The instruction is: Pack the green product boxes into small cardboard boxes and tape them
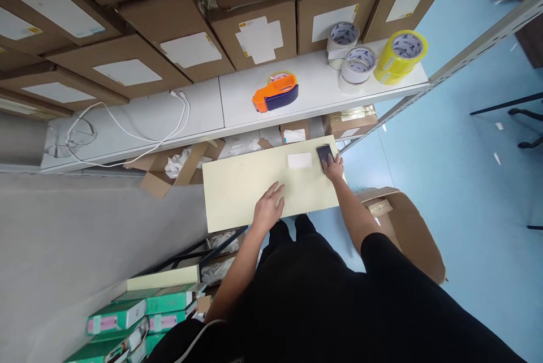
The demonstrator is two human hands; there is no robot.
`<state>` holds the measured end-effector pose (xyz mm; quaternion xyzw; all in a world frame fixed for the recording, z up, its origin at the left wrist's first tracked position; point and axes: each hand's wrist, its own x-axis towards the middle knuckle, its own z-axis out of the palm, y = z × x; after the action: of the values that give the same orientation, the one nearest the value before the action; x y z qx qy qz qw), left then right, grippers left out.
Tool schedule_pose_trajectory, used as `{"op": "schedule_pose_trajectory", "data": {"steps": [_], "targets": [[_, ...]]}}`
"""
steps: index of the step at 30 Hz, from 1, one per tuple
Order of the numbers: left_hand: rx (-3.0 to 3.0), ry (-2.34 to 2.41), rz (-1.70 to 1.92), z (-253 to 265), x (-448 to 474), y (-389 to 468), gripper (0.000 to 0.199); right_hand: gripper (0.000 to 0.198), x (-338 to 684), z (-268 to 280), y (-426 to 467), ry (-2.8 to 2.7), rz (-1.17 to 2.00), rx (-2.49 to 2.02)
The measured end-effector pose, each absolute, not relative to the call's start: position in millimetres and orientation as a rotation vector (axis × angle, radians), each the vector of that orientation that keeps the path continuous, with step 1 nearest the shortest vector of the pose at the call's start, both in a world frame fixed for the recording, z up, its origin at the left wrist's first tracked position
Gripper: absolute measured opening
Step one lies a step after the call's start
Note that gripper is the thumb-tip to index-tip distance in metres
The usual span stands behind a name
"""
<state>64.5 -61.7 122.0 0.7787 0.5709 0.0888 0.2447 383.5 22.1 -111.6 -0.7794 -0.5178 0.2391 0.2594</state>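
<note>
My right hand grips a dark smartphone at the right end of the pale yellow tabletop. The thumb lies over the phone's lower part, and the other fingers are along its right side. Left of the phone, a small white rectangle of paper or label lies flat on the tabletop. Near the tabletop's front edge is my left hand, its fingers apart and nothing in it. The white paper is a little beyond its fingertips.
Behind the tabletop, a white shelf carries an orange tape dispenser, white tape rolls, yellow tape rolls, a white cable and cardboard boxes. An open carton stands right; green boxes are stacked lower left.
</note>
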Motion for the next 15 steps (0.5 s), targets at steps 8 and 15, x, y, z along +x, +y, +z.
{"op": "schedule_pose_trajectory", "data": {"steps": [8,15], "targets": [[2.122,1.559,0.213,120.0,79.4,-68.2,0.044,0.06,390.3,-102.7,22.1,-1.385,0.843,-2.262],[2.091,1.627,0.227,121.6,69.5,-77.8,0.043,0.058,368.5,-81.1,5.9,-1.404,0.806,-2.07]]}}
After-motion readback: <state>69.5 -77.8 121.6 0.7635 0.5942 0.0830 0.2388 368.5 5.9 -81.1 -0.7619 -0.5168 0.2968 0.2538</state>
